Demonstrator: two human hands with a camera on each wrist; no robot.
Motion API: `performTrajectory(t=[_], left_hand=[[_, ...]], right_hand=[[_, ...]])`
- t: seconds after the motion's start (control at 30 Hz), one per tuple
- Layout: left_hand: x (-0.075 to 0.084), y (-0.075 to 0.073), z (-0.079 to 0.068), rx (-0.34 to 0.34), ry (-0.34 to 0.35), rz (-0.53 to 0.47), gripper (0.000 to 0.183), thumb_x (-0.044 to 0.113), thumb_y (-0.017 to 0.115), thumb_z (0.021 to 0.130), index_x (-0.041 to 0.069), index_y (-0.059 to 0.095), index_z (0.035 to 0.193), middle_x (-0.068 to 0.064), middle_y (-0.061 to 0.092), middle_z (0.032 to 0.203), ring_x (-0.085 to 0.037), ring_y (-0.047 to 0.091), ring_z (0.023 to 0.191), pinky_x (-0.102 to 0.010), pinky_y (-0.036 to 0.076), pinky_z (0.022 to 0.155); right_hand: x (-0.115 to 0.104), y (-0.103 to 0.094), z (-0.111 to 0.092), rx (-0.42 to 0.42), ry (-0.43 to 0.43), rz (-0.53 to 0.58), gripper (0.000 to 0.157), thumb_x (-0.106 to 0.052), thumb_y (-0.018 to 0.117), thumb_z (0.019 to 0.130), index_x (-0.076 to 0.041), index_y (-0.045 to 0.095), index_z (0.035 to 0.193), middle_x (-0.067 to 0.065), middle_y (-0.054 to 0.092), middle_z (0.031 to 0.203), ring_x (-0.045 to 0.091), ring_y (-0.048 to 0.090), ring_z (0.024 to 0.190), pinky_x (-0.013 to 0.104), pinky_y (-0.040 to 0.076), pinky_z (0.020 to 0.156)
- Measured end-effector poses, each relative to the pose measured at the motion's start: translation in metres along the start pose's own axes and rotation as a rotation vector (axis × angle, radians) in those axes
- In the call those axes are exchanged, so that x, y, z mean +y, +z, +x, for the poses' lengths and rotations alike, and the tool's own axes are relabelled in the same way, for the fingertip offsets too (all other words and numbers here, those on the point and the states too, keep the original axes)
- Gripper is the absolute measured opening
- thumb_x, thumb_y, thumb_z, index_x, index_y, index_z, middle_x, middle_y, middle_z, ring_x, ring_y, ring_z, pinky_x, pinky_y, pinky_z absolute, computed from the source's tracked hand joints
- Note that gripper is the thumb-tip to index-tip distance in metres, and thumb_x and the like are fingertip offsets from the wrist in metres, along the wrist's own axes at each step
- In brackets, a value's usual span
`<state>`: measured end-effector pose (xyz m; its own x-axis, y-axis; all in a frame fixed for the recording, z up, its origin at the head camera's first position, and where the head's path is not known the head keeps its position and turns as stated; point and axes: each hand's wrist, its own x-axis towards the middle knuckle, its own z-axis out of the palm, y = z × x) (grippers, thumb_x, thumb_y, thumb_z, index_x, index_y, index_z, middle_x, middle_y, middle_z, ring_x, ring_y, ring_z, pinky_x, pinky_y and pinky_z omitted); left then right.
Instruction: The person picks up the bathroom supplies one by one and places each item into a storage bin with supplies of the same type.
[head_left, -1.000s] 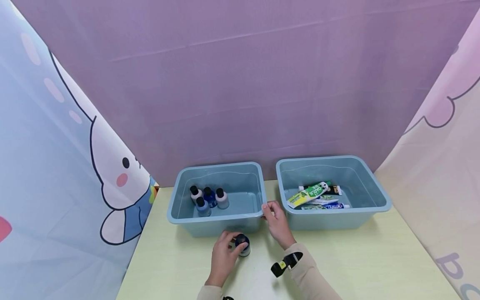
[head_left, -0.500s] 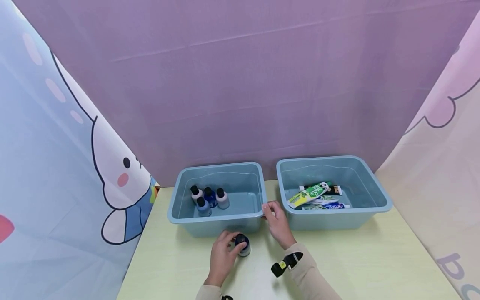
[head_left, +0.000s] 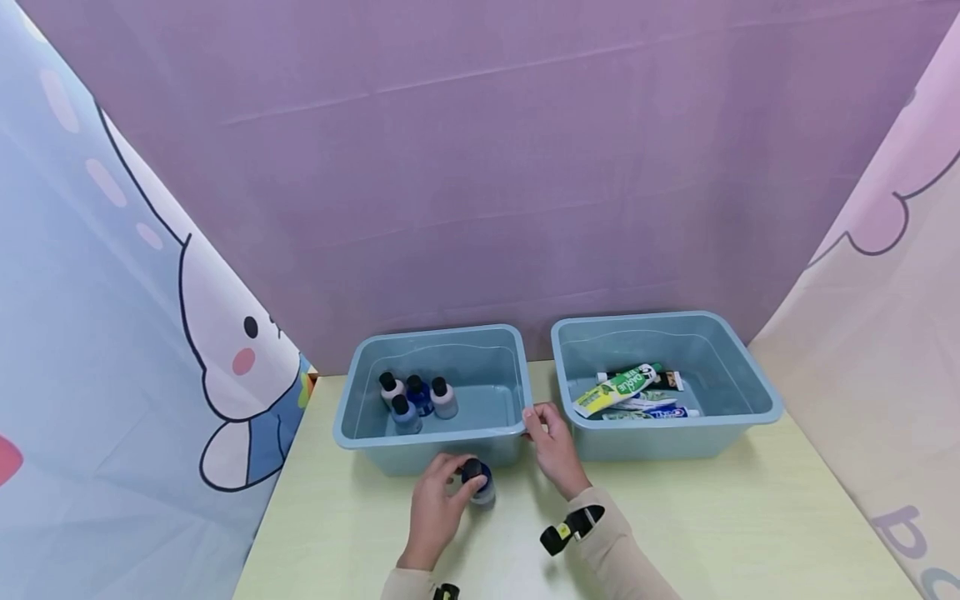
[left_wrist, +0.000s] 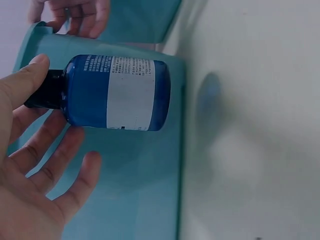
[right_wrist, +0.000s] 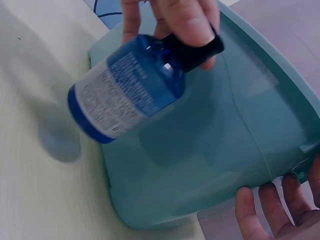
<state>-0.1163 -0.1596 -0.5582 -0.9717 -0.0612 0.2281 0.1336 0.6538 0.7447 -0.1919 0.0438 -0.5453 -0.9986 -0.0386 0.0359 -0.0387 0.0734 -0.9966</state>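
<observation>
My left hand (head_left: pixel 435 508) pinches the black cap of a dark blue bottle (head_left: pixel 482 490) with a white label. In the left wrist view the bottle (left_wrist: pixel 112 92) hangs just above the table, its shadow apart from its base, in front of the left blue plastic bin (head_left: pixel 442 452). My right hand (head_left: pixel 557 450) holds that bin's rim at its front right corner. Inside the bin, several black-capped bottles stand grouped at the left: a white bottle (head_left: pixel 444 402), a light blue bottle (head_left: pixel 407 417) and a dark blue one (head_left: pixel 419 397) among them.
To the right stands a second blue bin (head_left: pixel 678 442) with several toothpaste tubes, a green and yellow tube (head_left: pixel 618 389) on top. Both bins are near the back of the pale table (head_left: pixel 720 517), before a purple cloth wall (head_left: pixel 480 183). Printed cloths hang at both sides.
My left hand has raised the bottle from the tabletop and shifted it slightly left, closer to the left bin. The right hand stays on the bin's corner.
</observation>
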Motion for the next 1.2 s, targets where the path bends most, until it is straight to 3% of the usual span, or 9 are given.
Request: performTrajectory(t=[0.3, 0.5, 0.83, 1.2], left_hand=[[0.010, -0.011, 0.002, 0.044, 0.061, 0.003, 0.035, 0.040, 0.079, 0.088, 0.021, 0.075, 0.116, 0.008, 0.067, 0.103, -0.009, 0.065, 0.091, -0.028, 0.058, 0.079], [0.018, -0.018, 0.003, 0.059, 0.087, -0.006, 0.033, 0.036, 0.078, 0.090, 0.018, 0.074, 0.118, 0.006, 0.068, 0.106, -0.011, 0.066, 0.093, -0.038, 0.060, 0.080], [0.023, -0.025, 0.004, 0.074, 0.101, -0.016, 0.035, 0.037, 0.077, 0.090, 0.015, 0.074, 0.118, 0.005, 0.070, 0.111, -0.011, 0.066, 0.098, -0.040, 0.060, 0.084], [0.035, -0.038, 0.003, 0.114, 0.151, 0.108, 0.034, 0.040, 0.076, 0.091, 0.020, 0.073, 0.118, 0.008, 0.069, 0.109, -0.008, 0.064, 0.097, -0.035, 0.058, 0.083]], right_hand=[[-0.001, 0.000, 0.000, -0.004, 0.000, 0.004, 0.034, -0.030, 0.049, 0.110, 0.002, 0.057, 0.108, 0.007, 0.051, 0.114, 0.016, 0.054, 0.103, 0.027, 0.055, 0.090], [-0.002, 0.000, -0.001, -0.008, 0.012, 0.000, 0.036, -0.032, 0.049, 0.110, 0.004, 0.057, 0.110, 0.007, 0.051, 0.115, 0.018, 0.054, 0.103, 0.026, 0.054, 0.091], [-0.002, 0.000, 0.000, -0.008, 0.022, 0.015, 0.033, -0.029, 0.049, 0.109, 0.004, 0.057, 0.110, 0.007, 0.051, 0.115, 0.019, 0.054, 0.104, 0.025, 0.054, 0.089], [0.000, -0.001, 0.001, -0.012, 0.034, 0.012, 0.032, -0.030, 0.049, 0.110, 0.001, 0.057, 0.108, 0.008, 0.051, 0.116, 0.020, 0.055, 0.103, 0.026, 0.053, 0.091]])
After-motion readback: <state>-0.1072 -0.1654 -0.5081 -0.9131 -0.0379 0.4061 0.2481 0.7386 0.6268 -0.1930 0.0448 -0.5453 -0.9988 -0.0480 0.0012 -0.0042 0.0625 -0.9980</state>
